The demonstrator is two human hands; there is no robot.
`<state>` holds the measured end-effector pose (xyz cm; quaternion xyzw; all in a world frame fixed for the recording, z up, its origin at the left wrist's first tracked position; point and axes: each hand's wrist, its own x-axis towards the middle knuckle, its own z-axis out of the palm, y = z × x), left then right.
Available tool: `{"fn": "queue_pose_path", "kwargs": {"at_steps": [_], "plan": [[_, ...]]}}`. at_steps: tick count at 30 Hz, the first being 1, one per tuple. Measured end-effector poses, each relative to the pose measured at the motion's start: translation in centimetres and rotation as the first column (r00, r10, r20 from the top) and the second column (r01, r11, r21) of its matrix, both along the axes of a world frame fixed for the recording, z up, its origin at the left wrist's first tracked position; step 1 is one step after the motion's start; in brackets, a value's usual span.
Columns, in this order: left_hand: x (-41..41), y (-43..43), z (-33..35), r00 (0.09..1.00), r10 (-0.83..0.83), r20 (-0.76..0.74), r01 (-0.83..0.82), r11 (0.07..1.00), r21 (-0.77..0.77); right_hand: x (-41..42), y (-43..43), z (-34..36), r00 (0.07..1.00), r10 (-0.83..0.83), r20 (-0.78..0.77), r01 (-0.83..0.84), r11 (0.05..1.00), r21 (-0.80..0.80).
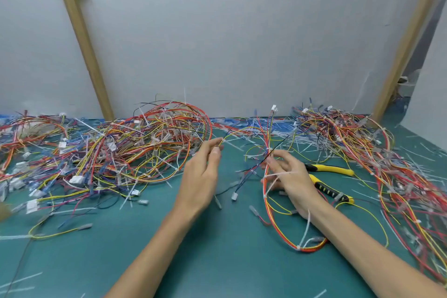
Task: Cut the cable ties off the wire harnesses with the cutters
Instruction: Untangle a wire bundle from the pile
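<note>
My left hand pinches a thin yellow wire between thumb and fingers above the green mat. To its right, my right hand grips a red, orange and yellow wire harness that loops down toward me and carries white cable ties. The yellow-and-black cutters lie on the mat just right of my right hand, handles spread, held by neither hand.
A large tangle of harnesses covers the left of the green mat. Another pile runs down the right side. Cut white ties litter the back. Grey panels with wooden battens close the rear.
</note>
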<state>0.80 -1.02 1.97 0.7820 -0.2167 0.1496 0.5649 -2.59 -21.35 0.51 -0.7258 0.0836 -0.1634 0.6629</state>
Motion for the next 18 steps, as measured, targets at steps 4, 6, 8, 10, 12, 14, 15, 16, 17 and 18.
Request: {"fn": "queue_pose_path", "kwargs": {"at_steps": [4,6,8,10,12,14,15,16,17,18], "plan": [[-0.3,-4.6,-1.0,0.998,-0.032,-0.049,0.03,0.998,-0.057,0.3,-0.5,-0.3,1.0,0.023,0.013,-0.025,0.993,0.115],[-0.4,-4.9,-1.5,0.993,-0.081,-0.088,0.068,0.987,-0.144,0.5,-0.7,-0.5,1.0,0.01,0.014,-0.012,0.992,0.126],[-0.5,-4.0,-2.3,0.978,-0.143,-0.151,0.113,0.975,-0.192,0.5,-1.0,-0.5,0.999,0.013,0.041,-0.022,0.977,0.212],[-0.7,-3.2,-2.5,0.945,-0.236,-0.228,0.175,0.95,-0.259,0.7,-1.5,-0.3,0.996,0.027,0.083,-0.054,0.937,0.344],[-0.7,-2.7,-2.1,0.931,-0.261,-0.253,0.184,0.939,-0.291,0.6,-1.8,-0.2,0.993,0.046,0.11,-0.091,0.883,0.46],[-0.4,-2.5,-1.6,0.946,-0.228,-0.231,0.15,0.939,-0.311,0.4,-2.1,-0.1,0.99,0.067,0.123,-0.122,0.848,0.516],[-0.3,-2.5,-1.5,0.947,-0.218,-0.236,0.129,0.931,-0.34,0.3,-2.1,-0.1,0.989,0.076,0.129,-0.133,0.843,0.522],[-0.2,-2.4,-1.4,0.944,-0.217,-0.25,0.112,0.92,-0.377,0.2,-2.1,-0.1,0.987,0.084,0.134,-0.142,0.843,0.518],[-0.1,-2.2,-1.4,0.936,-0.23,-0.266,0.104,0.904,-0.415,0.1,-2.1,-0.1,0.986,0.091,0.137,-0.149,0.849,0.508],[0.0,-2.0,-1.4,0.924,-0.262,-0.279,0.113,0.883,-0.456,0.1,-2.1,-0.2,0.985,0.098,0.139,-0.155,0.854,0.496]]}}
